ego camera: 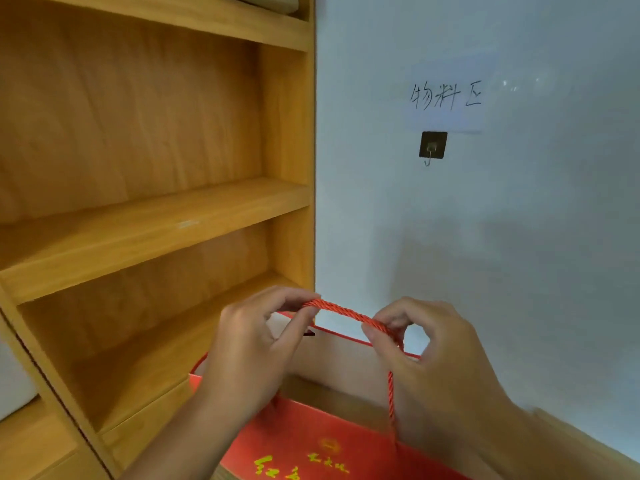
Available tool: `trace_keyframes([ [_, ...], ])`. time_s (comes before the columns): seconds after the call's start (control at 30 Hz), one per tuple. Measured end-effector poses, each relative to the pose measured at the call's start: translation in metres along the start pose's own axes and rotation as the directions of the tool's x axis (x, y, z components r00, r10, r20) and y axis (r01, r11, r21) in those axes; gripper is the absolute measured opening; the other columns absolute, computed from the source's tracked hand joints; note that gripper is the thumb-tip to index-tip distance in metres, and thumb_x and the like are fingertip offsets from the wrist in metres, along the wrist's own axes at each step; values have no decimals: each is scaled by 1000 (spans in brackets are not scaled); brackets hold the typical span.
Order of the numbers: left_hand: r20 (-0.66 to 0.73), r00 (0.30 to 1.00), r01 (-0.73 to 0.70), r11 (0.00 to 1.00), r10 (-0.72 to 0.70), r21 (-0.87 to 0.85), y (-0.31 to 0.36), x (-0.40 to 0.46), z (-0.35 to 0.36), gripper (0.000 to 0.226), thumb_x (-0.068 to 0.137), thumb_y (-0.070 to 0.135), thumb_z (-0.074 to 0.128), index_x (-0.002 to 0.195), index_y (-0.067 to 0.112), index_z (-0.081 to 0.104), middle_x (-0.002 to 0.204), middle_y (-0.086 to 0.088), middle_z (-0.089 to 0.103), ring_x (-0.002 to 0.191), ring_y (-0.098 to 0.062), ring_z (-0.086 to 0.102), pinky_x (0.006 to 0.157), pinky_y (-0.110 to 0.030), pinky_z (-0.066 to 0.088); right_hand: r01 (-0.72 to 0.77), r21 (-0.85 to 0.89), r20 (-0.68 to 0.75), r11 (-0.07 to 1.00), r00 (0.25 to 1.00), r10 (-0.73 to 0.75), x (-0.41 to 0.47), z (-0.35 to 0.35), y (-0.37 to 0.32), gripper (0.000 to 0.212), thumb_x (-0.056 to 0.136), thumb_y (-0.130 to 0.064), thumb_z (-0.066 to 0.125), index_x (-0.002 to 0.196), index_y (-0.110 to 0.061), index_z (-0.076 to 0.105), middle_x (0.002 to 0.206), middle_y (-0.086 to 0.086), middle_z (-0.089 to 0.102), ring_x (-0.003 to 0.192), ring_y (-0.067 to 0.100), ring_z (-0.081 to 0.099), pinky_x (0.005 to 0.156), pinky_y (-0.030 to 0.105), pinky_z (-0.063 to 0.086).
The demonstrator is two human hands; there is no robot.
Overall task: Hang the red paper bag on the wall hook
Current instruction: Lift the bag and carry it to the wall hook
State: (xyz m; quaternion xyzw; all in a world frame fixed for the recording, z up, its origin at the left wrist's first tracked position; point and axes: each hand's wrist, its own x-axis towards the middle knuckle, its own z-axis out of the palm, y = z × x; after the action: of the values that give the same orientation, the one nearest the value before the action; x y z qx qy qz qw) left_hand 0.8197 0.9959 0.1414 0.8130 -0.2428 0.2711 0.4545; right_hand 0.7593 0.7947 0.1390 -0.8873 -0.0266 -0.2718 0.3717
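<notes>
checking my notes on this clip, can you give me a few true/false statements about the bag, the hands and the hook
1. Both hands, the left hand and the right hand, pinch the red cord handle. True.
2. The handle already hangs on the wall hook. False: the hook is bare, well above the hands.
3. A handwritten paper label sits just above the hook. True.
4. The red paper bag rests on a shelf of the wooden shelving. False: it hangs from the cord.

Soft even light, slight blur
</notes>
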Motion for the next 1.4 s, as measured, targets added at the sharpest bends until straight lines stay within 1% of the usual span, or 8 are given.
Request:
trace_keyframes([
  [0.1, 76, 997, -16, 997, 22, -70, -48, 38, -2, 15, 82, 15, 82, 88, 29, 81, 86, 22, 78, 85, 5, 72, 74, -9, 50, -39, -72, -50, 997, 998, 36, 31, 33, -2, 21, 80, -42, 77, 65, -47, 63, 92, -29, 69, 87, 3, 60, 73, 17, 41],
  [0.23, 207, 978, -10, 991, 38, -134, -94, 84, -3, 14, 84, 19, 81, 89, 33, 79, 87, 25, 77, 88, 1, 73, 78, -26, 56, -127, -142, -89, 982, 989, 115, 64, 63, -8, 9, 76, -48, 72, 70, -48, 65, 85, -25, 71, 83, 2, 64, 71, 21, 46],
  [0.37, 263, 964, -6, 987, 49, -162, -125, 119, 3, 13, 84, 25, 81, 90, 36, 79, 91, 28, 76, 92, 0, 72, 83, -37, 58, -208, -166, -125, 964, 974, 189, 92, 83, -6, 8, 77, -49, 73, 72, -47, 66, 90, -29, 70, 88, 0, 62, 70, 19, 47],
  [0.53, 281, 956, -34, 982, 87, -187, -146, 150, 20, 13, 84, 22, 80, 92, 33, 79, 90, 26, 76, 93, -1, 72, 79, -18, 55, -243, -190, -163, 951, 963, 214, 117, 97, 5, 5, 78, -50, 71, 78, -46, 67, 92, -27, 70, 93, 0, 60, 71, 18, 48],
  [0.77, 299, 949, -40, 979, 100, -200, -146, 182, 53, 12, 86, 23, 79, 93, 32, 79, 91, 25, 77, 92, -2, 73, 81, -31, 60, -259, -209, -189, 943, 957, 221, 145, 86, 25, 10, 78, -52, 71, 74, -56, 63, 94, -30, 69, 90, 0, 60, 71, 15, 43],
  [0.9, 294, 950, -47, 979, 106, -200, -139, 202, 73, 15, 83, 19, 82, 88, 34, 79, 89, 27, 76, 89, 2, 72, 78, -21, 57, -222, -190, -180, 956, 965, 189, 162, 69, 38, 12, 79, -46, 75, 74, -53, 66, 97, -29, 69, 87, 4, 65, 67, 12, 48],
  [1.03, 289, 949, -70, 979, 124, -193, -132, 224, 94, 16, 82, 23, 83, 85, 38, 78, 91, 32, 74, 87, 6, 72, 76, -12, 55, -211, -149, -235, 966, 956, 173, 182, 52, 51, 11, 80, -39, 79, 73, -42, 72, 81, -23, 70, 76, 4, 64, 63, 13, 46],
  [1.4, 338, 917, -105, 946, 211, -306, -135, 303, 162, 8, 82, 33, 80, 87, 37, 78, 87, 29, 76, 91, 6, 71, 75, -5, 50, -297, -161, -347, 941, 910, 228, 249, 26, 88, 9, 80, -40, 79, 74, -35, 75, 76, -13, 72, 68, 9, 66, 58, 22, 51],
])
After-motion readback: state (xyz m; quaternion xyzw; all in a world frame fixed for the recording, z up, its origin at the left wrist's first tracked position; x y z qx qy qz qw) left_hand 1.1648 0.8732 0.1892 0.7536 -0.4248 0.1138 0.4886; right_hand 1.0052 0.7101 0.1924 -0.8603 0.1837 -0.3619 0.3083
